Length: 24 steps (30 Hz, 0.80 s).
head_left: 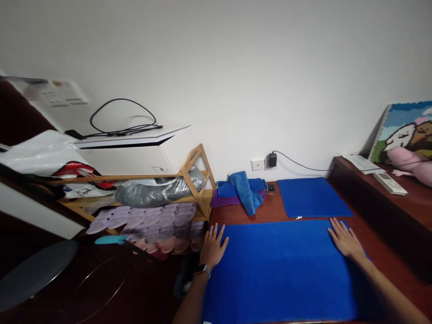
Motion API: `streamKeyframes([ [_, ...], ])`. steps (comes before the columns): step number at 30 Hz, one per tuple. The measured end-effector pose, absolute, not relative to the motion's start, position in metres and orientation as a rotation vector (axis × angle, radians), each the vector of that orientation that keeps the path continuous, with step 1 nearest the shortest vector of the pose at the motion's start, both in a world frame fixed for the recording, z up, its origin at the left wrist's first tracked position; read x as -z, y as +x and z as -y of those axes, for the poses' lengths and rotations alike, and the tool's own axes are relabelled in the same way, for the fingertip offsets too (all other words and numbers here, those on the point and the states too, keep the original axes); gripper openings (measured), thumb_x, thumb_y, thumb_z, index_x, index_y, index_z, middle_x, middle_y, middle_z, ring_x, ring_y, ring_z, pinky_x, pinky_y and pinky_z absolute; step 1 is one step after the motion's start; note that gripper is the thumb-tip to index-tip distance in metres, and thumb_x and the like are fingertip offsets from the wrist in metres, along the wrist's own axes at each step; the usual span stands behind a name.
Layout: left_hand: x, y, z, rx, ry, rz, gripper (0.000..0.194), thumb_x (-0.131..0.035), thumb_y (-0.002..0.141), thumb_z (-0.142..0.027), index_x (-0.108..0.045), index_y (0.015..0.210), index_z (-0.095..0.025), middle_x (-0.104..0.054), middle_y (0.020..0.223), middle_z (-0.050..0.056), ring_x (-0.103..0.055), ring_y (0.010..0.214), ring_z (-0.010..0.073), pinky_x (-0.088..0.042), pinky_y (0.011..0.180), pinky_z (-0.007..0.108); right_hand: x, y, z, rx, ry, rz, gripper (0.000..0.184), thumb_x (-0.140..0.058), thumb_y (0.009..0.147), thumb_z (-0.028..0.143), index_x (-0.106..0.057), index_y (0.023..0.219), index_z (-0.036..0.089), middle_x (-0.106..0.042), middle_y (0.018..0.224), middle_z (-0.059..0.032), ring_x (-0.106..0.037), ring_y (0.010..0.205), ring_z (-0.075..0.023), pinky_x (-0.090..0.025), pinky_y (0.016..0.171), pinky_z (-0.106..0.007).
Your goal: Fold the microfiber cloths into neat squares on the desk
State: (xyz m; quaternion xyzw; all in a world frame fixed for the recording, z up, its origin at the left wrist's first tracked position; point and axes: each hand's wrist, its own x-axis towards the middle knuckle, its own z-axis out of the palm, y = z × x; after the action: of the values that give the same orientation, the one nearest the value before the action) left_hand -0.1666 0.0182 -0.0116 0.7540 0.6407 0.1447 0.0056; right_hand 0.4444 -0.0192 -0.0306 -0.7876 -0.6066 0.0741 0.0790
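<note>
A large blue cloth lies spread flat on a dark red-brown table. My left hand rests flat at the cloth's far left corner, fingers spread; a watch is on that wrist. My right hand lies flat on the far right corner, fingers stretched out. Neither hand holds anything. Beyond the spread cloth, a smaller folded blue cloth lies flat. At the back against the wall sits a pile of blue and purple cloths.
A wooden rack with stacked purple and pink cups stands to the left. A wall socket with a charger is behind the pile. A raised shelf on the right carries a remote, papers and a pink plush toy.
</note>
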Motion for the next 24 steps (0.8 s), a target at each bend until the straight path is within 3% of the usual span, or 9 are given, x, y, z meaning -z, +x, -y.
streamKeyframes([
  [3,0.008,-0.168,-0.021,-0.382,2.371,-2.016,0.063,-0.043,0.103,-0.057,-0.046,0.159,-0.028,-0.039,0.169,0.012,-0.035,0.156,0.0356,-0.029,0.125,0.056,0.040,0.479,0.021,-0.194,-2.392,1.762,0.081,-0.017,0.097,0.055,-0.028,0.166,0.013,-0.030,0.172,-0.0086,-0.022,0.161,-0.0260,-0.019,0.130,-0.049],
  [11,-0.004,-0.171,-0.016,-0.277,2.483,-2.010,0.063,-0.041,0.105,-0.061,-0.042,0.161,-0.033,-0.039,0.169,0.009,-0.036,0.155,0.0332,-0.032,0.124,0.055,0.042,0.473,0.024,-0.193,-2.404,1.789,0.084,-0.011,0.097,0.057,-0.023,0.168,0.012,-0.026,0.174,-0.0069,-0.017,0.162,-0.0250,-0.016,0.131,-0.048],
  [18,-0.009,-0.165,-0.009,-0.260,2.417,-2.014,0.064,-0.041,0.105,-0.062,-0.038,0.162,-0.035,-0.030,0.174,0.007,-0.025,0.159,0.0355,-0.030,0.126,0.057,0.040,0.486,0.018,-0.246,-2.457,1.756,0.081,-0.018,0.095,0.053,-0.032,0.165,0.014,-0.032,0.171,-0.0091,-0.024,0.160,-0.0305,-0.022,0.128,-0.057],
  [21,-0.012,-0.163,-0.006,-0.259,2.368,-2.008,0.064,-0.041,0.105,-0.062,-0.036,0.163,-0.036,-0.027,0.174,0.007,-0.023,0.160,0.0340,-0.027,0.127,0.057,0.016,0.438,0.004,-0.133,-2.438,1.803,0.076,-0.023,0.095,0.043,-0.045,0.158,0.008,-0.041,0.166,-0.0166,-0.034,0.155,-0.0367,-0.024,0.126,-0.062],
  [24,-0.014,-0.163,-0.004,-0.265,2.356,-1.991,0.065,-0.041,0.105,-0.062,-0.035,0.164,-0.035,-0.027,0.174,0.006,-0.021,0.161,0.0334,-0.026,0.128,0.056,-0.018,0.318,-0.006,-0.025,-2.087,2.059,0.071,-0.024,0.098,0.034,-0.043,0.157,0.000,-0.041,0.165,-0.0214,-0.035,0.155,-0.0358,-0.025,0.127,-0.057],
])
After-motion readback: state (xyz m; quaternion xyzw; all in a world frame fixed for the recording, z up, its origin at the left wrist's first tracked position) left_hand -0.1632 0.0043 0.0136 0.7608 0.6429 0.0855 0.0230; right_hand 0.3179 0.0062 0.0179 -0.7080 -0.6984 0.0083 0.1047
